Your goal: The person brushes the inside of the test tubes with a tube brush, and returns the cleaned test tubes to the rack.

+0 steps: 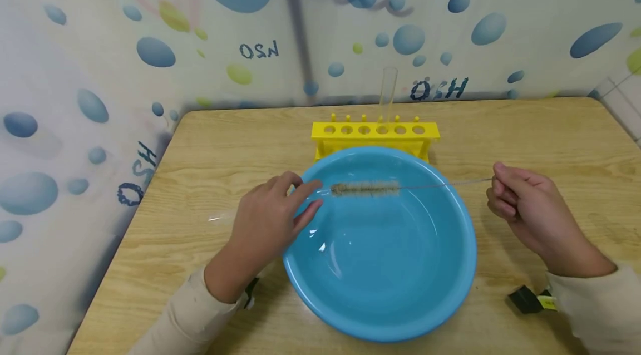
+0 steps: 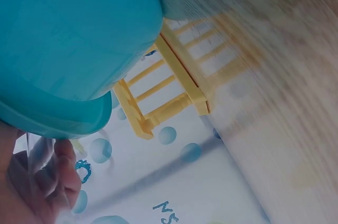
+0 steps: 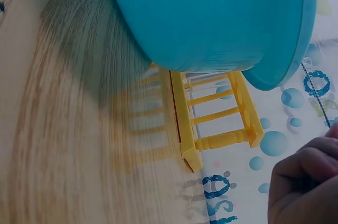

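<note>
Clear test tube (image 1: 220,216), clamped in the left grip (image 1: 267,213), points over the basin (image 1: 385,277) toward the tube brush (image 1: 368,189), pinched in the right grip (image 1: 536,207) — likely scrubbing; next insertion needs straight alignment.

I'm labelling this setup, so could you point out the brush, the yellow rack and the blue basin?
Brush (image 1: 368,189): head view, on the bristles.
Yellow rack (image 1: 373,134): head view, on the top bar.
Blue basin (image 1: 385,266): head view, on the bare inside bottom.

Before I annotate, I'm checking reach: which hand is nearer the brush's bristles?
Left. The left hand is beside the bristles; the right hand is farther, gripping the end of the wire handle.
</note>
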### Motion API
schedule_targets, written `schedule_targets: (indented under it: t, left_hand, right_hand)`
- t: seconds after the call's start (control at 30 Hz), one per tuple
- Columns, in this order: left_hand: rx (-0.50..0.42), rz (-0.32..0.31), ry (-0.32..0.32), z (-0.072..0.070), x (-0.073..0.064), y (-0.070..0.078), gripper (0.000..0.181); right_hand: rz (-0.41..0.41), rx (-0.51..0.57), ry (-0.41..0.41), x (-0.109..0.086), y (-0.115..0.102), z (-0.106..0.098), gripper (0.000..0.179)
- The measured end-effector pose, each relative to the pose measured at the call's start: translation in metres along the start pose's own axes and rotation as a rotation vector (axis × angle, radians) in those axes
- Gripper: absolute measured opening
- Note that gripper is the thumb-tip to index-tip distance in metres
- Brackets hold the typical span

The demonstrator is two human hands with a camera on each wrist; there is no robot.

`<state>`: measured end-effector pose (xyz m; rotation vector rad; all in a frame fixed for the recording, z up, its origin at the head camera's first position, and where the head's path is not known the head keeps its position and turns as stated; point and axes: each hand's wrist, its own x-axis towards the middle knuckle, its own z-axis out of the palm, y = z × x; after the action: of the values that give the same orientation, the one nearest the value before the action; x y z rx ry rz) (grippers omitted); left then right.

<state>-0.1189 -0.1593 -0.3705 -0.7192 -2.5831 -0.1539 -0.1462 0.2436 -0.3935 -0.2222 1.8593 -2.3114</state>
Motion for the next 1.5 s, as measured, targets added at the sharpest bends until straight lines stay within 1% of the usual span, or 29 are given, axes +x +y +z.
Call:
schedule_targets:
  t: [0.13,0.37,0.53,0.6,0.67,0.73,0.83,0.93,1.03,1.17,1.27,1.3,1.33,1.43,1.5]
  left_hand:
    - [-0.033,0.026,0.028,0.0,0.003,0.0,0.032]
    - [-0.089,0.111,0.084,0.002,0.006,-0.001,0.035]
    - [-0.124,0.136,0.103,0.004,0.008,-0.002,0.037]
    - [-0.133,0.141,0.102,0.005,0.009,-0.003,0.038]
    - [-0.139,0.144,0.096,0.006,0.009,-0.003,0.038]
    - [-0.14,0.148,0.089,0.007,0.01,-0.004,0.038]
    - [-0.14,0.161,0.059,0.006,0.012,-0.005,0.036]
    - [-0.149,0.161,0.014,0.003,0.015,-0.006,0.034]
    - [-0.155,0.135,-0.033,-0.001,0.018,-0.006,0.032]
    - [-0.148,0.083,-0.053,-0.004,0.017,-0.003,0.029]
    - [-0.141,0.067,-0.031,-0.003,0.014,0.0,0.028]
    - [-0.137,0.068,-0.021,-0.003,0.013,0.001,0.028]
    - [-0.131,0.07,-0.011,-0.002,0.012,0.001,0.029]
    - [-0.121,0.076,0.024,0.002,0.011,0.002,0.03]
    - [-0.12,0.077,0.038,0.004,0.01,0.002,0.03]
  right_hand:
    - [-0.007,0.005,0.004,0.001,-0.001,-0.001,0.039]
    - [0.011,0.017,0.01,0.002,-0.003,-0.002,0.039]
    - [-0.026,-0.008,0.031,0.002,-0.005,0.0,0.038]
    - [-0.058,-0.024,0.042,0.001,-0.006,0.0,0.037]
    - [-0.112,-0.022,0.038,0.0,-0.007,0.002,0.035]
    - [-0.178,-0.019,0.03,0.0,-0.008,0.003,0.033]
    - [-0.298,-0.035,0.004,0.001,-0.01,0.007,0.031]
    - [-0.391,-0.09,-0.006,0.002,-0.009,0.01,0.029]
    - [-0.43,-0.169,-0.007,0.002,-0.007,0.011,0.028]
    - [-0.398,-0.306,0.001,-0.001,-0.004,0.013,0.03]
    - [-0.369,-0.387,0.01,-0.005,-0.001,0.013,0.032]
    - [-0.361,-0.395,0.013,-0.005,-0.001,0.013,0.032]
    - [-0.356,-0.383,0.008,-0.005,-0.001,0.012,0.032]
    - [-0.343,-0.286,-0.031,-0.005,-0.002,0.008,0.034]
    - [-0.351,-0.127,-0.085,-0.003,-0.003,0.005,0.035]
